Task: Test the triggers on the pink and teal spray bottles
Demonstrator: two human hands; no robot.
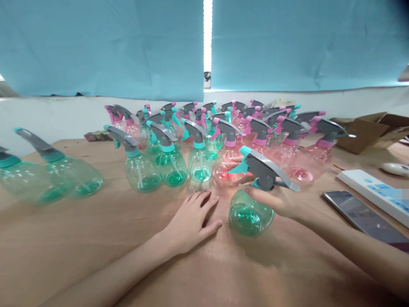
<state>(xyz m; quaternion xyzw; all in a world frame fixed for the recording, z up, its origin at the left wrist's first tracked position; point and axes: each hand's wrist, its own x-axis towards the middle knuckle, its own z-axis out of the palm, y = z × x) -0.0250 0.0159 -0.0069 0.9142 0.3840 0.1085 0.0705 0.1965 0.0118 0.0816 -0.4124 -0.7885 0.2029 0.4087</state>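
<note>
My right hand (275, 200) grips a green spray bottle (251, 215) around its neck, just under the grey and teal trigger head. The bottle is tilted, and I cannot tell whether its base touches the table (153, 264). My left hand (191, 221) lies on the tabletop with fingers spread, holding nothing. Just beyond its fingertips stands another green spray bottle (200, 166). A pink spray bottle (225, 164) is behind the right hand, whose fingers partly cover it.
Several green and pink spray bottles crowd the back of the table. Two green ones (76, 175) are at the left. A phone (361, 217), a white power strip (377, 192), a white mouse (395, 169) and a cardboard box (361, 136) are at the right. Blue curtains (102, 47) hang behind.
</note>
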